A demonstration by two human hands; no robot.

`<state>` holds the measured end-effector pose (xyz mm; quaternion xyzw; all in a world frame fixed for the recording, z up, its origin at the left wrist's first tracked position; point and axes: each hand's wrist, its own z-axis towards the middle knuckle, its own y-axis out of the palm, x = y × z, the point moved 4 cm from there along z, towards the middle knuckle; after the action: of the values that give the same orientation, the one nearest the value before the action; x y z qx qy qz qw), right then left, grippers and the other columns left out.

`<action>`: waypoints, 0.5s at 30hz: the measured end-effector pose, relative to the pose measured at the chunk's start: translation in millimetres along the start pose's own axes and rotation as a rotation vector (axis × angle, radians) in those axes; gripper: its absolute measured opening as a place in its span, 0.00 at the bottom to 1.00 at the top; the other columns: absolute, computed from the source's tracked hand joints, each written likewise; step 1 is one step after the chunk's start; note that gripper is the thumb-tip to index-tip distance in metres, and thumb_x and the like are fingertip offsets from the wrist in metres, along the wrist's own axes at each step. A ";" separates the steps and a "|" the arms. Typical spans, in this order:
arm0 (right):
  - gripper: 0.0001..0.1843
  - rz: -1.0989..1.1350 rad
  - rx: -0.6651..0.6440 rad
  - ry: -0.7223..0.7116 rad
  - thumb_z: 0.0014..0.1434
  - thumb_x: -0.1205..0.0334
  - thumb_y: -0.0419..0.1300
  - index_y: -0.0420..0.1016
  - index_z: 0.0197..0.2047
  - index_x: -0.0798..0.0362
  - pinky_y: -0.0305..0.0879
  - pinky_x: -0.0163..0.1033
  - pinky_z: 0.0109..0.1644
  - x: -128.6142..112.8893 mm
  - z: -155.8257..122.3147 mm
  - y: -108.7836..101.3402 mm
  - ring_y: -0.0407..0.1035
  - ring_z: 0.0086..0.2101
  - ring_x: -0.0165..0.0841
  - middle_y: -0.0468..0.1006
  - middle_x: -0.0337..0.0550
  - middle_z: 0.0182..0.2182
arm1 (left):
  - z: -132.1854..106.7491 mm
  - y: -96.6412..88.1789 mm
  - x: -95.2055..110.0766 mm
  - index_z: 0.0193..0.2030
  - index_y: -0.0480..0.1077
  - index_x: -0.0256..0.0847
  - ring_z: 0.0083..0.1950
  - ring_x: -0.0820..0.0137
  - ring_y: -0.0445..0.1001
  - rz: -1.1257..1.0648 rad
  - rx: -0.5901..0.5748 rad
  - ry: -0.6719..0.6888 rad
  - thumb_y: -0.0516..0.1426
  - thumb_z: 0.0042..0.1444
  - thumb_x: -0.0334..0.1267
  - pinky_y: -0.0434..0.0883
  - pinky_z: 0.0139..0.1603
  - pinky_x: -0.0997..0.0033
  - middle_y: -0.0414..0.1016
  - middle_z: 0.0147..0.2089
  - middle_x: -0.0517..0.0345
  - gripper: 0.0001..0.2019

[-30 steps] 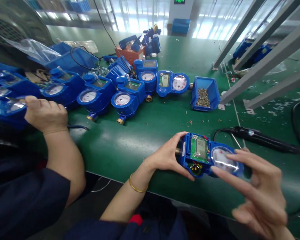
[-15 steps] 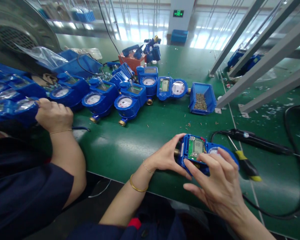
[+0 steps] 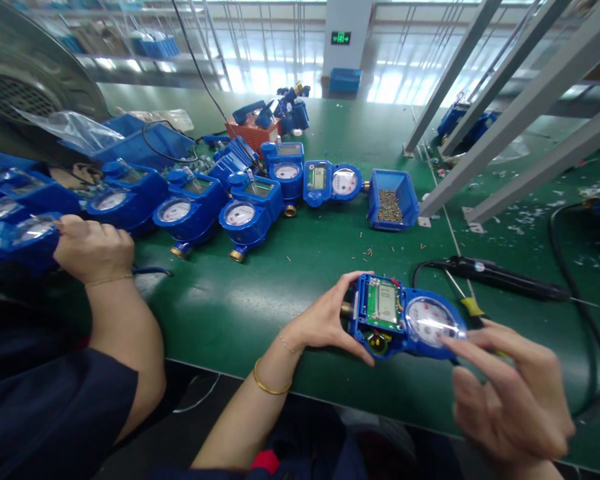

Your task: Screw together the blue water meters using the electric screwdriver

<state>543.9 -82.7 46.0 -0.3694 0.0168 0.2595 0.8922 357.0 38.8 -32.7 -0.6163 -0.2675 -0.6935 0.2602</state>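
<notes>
A blue water meter point(image 3: 433, 319) lies on the green bench with its cover off, baring a green circuit board and a lit display point(image 3: 386, 301). My left hand point(image 3: 325, 319) grips the meter's left end, thumb below and fingers above, around the brass fitting. Over the right end of the meter is my right hand point(image 3: 517, 387), index finger stretched toward the round dial, thumb apart, nothing seen held. Just behind that hand lies a screwdriver point(image 3: 473, 307) with a yellow and black handle, partly hidden by the fingers.
A black pen-shaped tool point(image 3: 510, 279) with a cable lies at right. A blue bin point(image 3: 414, 200) holds small screws, several loose nearby. Several assembled meters point(image 3: 250, 213) stand at left, where a co-worker's hand point(image 3: 95, 250) touches one. Grey metal posts point(image 3: 530, 127) rise at right.
My right hand has moved off the circuit board to the right, toward the dial and screwdriver. The display and board now show fully. My left hand keeps its hold.
</notes>
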 end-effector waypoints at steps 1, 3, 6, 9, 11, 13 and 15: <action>0.28 -0.027 0.044 0.061 0.60 0.74 0.59 0.71 0.63 0.48 0.67 0.52 0.50 7.7 -7.3 -3.8 0.69 0.43 0.44 0.71 0.50 0.44 | -0.2 -0.1 0.0 0.71 0.54 0.46 0.72 0.43 0.63 0.003 -0.005 0.005 0.80 0.30 0.40 0.67 0.71 0.43 0.61 0.72 0.39 0.62; 0.21 -0.092 0.074 0.172 0.62 0.74 0.60 0.73 0.57 0.53 0.66 0.52 0.49 20.5 -21.1 -7.2 0.70 0.44 0.47 0.72 0.53 0.45 | -0.8 -0.2 0.7 0.71 0.54 0.47 0.72 0.43 0.62 0.004 -0.014 0.015 0.80 0.29 0.39 0.67 0.70 0.43 0.61 0.72 0.40 0.62; 0.11 -0.132 0.048 0.266 0.64 0.70 0.60 0.72 0.50 0.57 0.65 0.53 0.50 32.2 -37.4 -6.6 0.69 0.44 0.48 0.72 0.56 0.44 | -2.1 0.7 2.6 0.71 0.53 0.49 0.71 0.43 0.64 -0.023 -0.033 0.014 0.80 0.30 0.38 0.72 0.66 0.44 0.61 0.72 0.40 0.62; 0.08 -0.147 0.041 0.272 0.66 0.65 0.59 0.72 0.48 0.59 0.65 0.52 0.49 38.5 -48.1 -5.9 0.69 0.42 0.47 0.73 0.56 0.43 | -3.3 1.2 3.4 0.72 0.54 0.49 0.70 0.42 0.66 -0.033 -0.040 0.007 0.80 0.30 0.39 0.73 0.65 0.43 0.61 0.72 0.39 0.62; 0.10 -0.159 0.055 0.262 0.67 0.62 0.59 0.72 0.47 0.60 0.66 0.52 0.48 41.4 -52.7 -6.0 0.70 0.42 0.46 0.74 0.57 0.42 | -3.9 1.1 3.7 0.72 0.54 0.50 0.70 0.41 0.65 -0.032 -0.039 0.011 0.80 0.30 0.40 0.73 0.66 0.42 0.60 0.72 0.40 0.62; 0.12 -0.165 0.073 0.268 0.67 0.60 0.58 0.72 0.48 0.61 0.66 0.53 0.48 43.2 -55.5 -5.8 0.70 0.43 0.47 0.74 0.58 0.42 | -4.4 0.7 3.9 0.72 0.54 0.50 0.71 0.41 0.64 -0.021 -0.034 0.012 0.81 0.30 0.40 0.72 0.67 0.41 0.59 0.73 0.40 0.62; 0.14 -0.161 0.077 0.284 0.67 0.59 0.58 0.72 0.50 0.61 0.67 0.53 0.48 43.7 -56.7 -4.5 0.70 0.43 0.48 0.74 0.58 0.43 | -4.7 0.4 4.2 0.72 0.54 0.49 0.71 0.40 0.64 -0.011 -0.027 0.002 0.81 0.30 0.41 0.71 0.68 0.40 0.59 0.73 0.40 0.63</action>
<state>593.0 -103.5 -2.0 -0.3681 0.1230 0.1315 0.9122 353.4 35.1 -28.9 -0.6175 -0.2613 -0.6991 0.2483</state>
